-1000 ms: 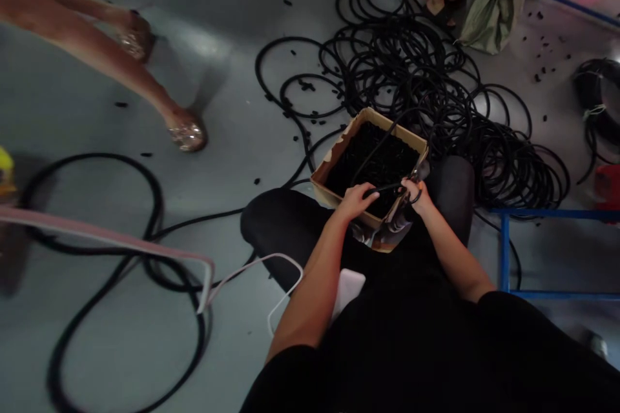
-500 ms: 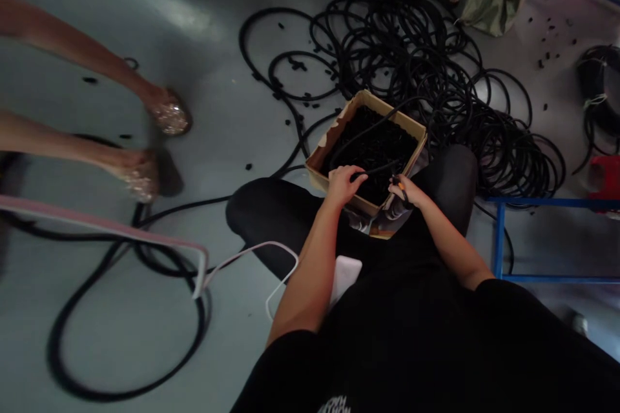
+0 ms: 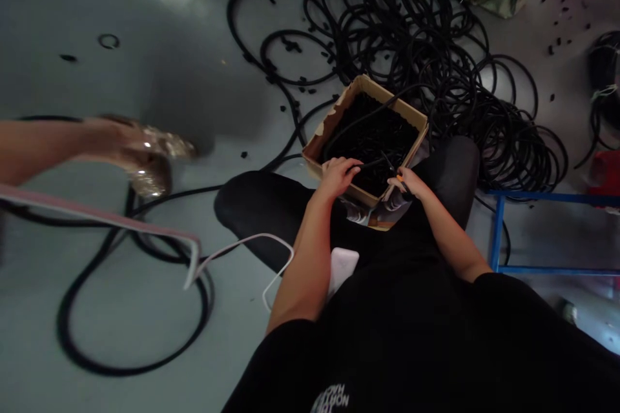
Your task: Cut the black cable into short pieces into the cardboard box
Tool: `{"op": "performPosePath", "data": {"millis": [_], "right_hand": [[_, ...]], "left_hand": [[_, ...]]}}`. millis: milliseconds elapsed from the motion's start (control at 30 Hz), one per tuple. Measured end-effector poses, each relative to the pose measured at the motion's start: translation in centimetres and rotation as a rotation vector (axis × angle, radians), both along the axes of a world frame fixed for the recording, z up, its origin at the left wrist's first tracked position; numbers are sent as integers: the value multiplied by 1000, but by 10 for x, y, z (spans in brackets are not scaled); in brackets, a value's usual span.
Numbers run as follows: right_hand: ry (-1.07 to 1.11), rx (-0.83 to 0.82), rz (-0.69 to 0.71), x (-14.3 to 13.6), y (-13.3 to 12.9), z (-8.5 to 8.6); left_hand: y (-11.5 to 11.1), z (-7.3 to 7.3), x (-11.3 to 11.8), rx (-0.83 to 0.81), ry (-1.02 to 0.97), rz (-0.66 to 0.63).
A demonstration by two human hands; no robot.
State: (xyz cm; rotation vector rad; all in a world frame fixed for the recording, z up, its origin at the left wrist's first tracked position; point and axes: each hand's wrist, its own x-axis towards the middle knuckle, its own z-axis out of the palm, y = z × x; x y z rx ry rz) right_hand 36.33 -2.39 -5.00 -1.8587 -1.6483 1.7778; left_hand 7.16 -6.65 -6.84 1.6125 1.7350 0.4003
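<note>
My left hand [image 3: 339, 174] is closed round a black rubber hose [image 3: 372, 163] above the near part of a cardboard box [image 3: 317, 142]. The hose's end points right, toward my other hand. My right hand [image 3: 407, 183] grips scissors [image 3: 390, 164] with dark handles and a touch of orange; their thin blades point up and left, close to the hose end. Whether the blades touch the hose, I cannot tell. Many short black pieces [image 3: 382, 132] fill the box, which stands between my legs. Another stretch of hose arcs over the box toward the pile behind it.
A big tangle of black hose [image 3: 402, 19] lies beyond the box, with small black scraps around it. A blue metal frame [image 3: 496, 232] stands at right. At left are a person's shoes [image 3: 152, 177], a hose loop [image 3: 62, 322] and a pale bar. A white device [image 3: 343, 263] with a cable rests on my lap.
My right hand's scissors now show their blades apart from the hose end. The person at left has stepped, bringing the feet together. My view has shifted slightly.
</note>
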Motion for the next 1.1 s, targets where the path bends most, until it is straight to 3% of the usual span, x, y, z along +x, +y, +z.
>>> {"op": "performPosePath", "data": {"millis": [167, 433, 800, 1100], "right_hand": [[35, 50, 1, 0, 10, 5], [77, -50, 62, 9, -2, 10], [-9, 8, 85, -6, 3, 4], [-54, 65, 105, -9, 4, -6]], "left_hand": [[-4, -4, 0, -70, -51, -62], [1, -6, -12, -77, -25, 19], [-4, -7, 18, -92, -146, -19], [0, -11, 23, -88, -143, -37]]}}
